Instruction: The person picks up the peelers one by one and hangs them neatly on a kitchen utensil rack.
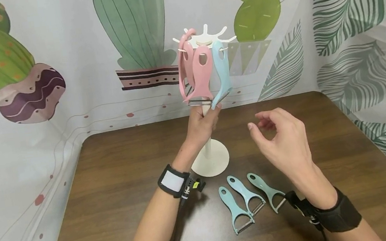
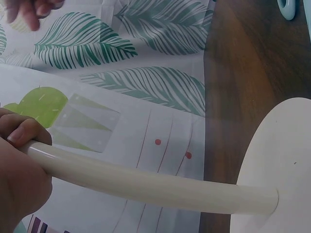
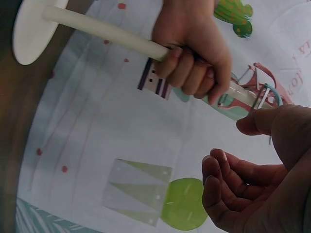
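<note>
A cream stand with a round base (image 1: 216,161) and a white hooked top (image 1: 207,37) stands on the table. My left hand (image 1: 200,128) grips its pole (image 2: 131,179) just below the hanging peelers; in the right wrist view the fingers wrap round it. Pink peelers (image 1: 202,72) hang at the left and front of the hooks, and a light blue peeler (image 1: 223,65) hangs at the front right. To the right of the stand, my right hand (image 1: 285,141) is in the air, fingers loosely bent, thumb apart, holding nothing.
On the brown table (image 1: 117,212), in front of the base, lie a turquoise peeler (image 1: 230,203), a light blue peeler (image 1: 240,187) and a grey-green peeler (image 1: 261,184). Behind the table hangs a cloth (image 1: 84,69) printed with cacti and leaves.
</note>
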`<state>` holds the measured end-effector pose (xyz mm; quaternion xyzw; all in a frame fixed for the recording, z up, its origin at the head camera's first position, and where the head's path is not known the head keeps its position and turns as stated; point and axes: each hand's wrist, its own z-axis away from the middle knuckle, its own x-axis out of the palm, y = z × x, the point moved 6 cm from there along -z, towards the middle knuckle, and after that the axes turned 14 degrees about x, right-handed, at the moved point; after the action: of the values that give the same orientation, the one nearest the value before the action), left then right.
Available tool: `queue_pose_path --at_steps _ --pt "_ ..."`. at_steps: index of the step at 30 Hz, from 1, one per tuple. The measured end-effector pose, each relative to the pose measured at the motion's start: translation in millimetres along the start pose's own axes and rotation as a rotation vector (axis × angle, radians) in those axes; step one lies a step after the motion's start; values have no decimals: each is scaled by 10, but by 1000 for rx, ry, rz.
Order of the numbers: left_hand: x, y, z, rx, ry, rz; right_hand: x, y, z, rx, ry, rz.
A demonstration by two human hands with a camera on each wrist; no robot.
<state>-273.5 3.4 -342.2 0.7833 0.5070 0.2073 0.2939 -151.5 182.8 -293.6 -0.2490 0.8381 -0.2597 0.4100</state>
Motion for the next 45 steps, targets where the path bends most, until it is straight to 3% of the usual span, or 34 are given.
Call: queue_pose_path --at_steps 20,31,45 --pt "-28 -5 1 -17 32 -36 361 512 384 60 -246 215" --pt "-11 -16 19 -24 37 -16 474 787 579 188 -487 369" --pt "-6 -4 18 -23 31 -41 533 991 775 251 -619 465"
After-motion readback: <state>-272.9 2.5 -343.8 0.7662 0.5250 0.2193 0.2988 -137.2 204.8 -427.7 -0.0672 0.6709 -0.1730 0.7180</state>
